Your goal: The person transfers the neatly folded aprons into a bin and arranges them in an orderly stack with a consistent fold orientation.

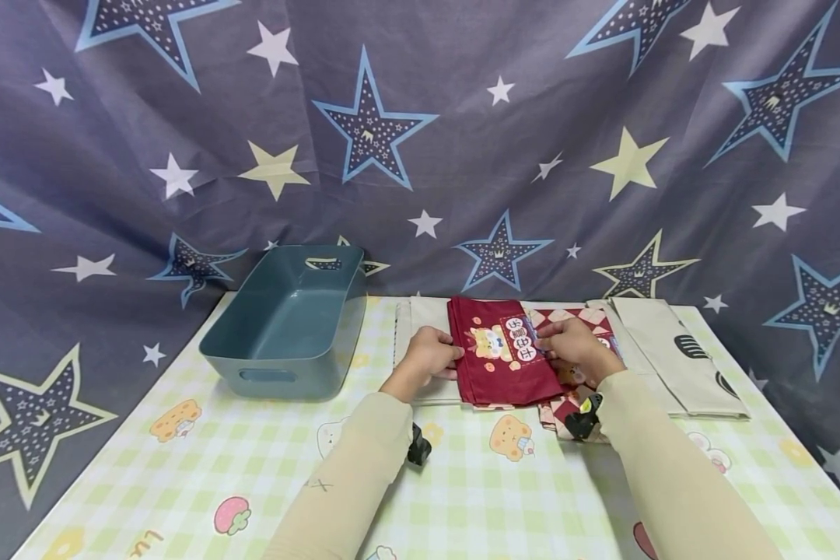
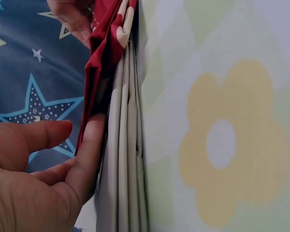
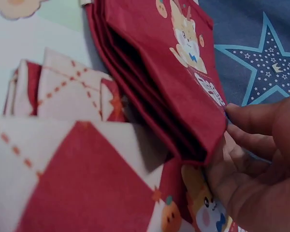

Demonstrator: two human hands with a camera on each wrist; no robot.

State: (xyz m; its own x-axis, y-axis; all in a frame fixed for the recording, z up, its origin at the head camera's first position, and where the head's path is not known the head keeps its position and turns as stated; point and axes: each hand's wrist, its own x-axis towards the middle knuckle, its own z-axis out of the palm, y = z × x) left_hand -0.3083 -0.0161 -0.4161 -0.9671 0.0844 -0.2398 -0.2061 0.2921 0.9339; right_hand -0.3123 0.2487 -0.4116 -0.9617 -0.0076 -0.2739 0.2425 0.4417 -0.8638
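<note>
A folded dark red cloth (image 1: pixel 486 373) with a cartoon animal and white lettering lies partly over a beige folded cloth (image 1: pixel 427 313) and a red-and-cream checked folded cloth (image 1: pixel 556 408). At its left edge is my left hand (image 1: pixel 430 355). In the left wrist view its fingers (image 2: pixel 89 150) reach beneath the red cloth, above the beige layers, and the thumb stands slightly off the cloth. My right hand (image 1: pixel 579 344) pinches the right edge, thumb on top and fingers underneath. Several stacked layers of the red cloth (image 3: pixel 174 96) show in the right wrist view.
A blue-grey plastic bin (image 1: pixel 280 364) with handle slots stands at the back left. Another beige folded cloth (image 1: pixel 665 350) with black motifs lies at the right. A star-patterned curtain (image 1: pixel 420 148) hangs behind the green checked tablecloth (image 1: pixel 308 467).
</note>
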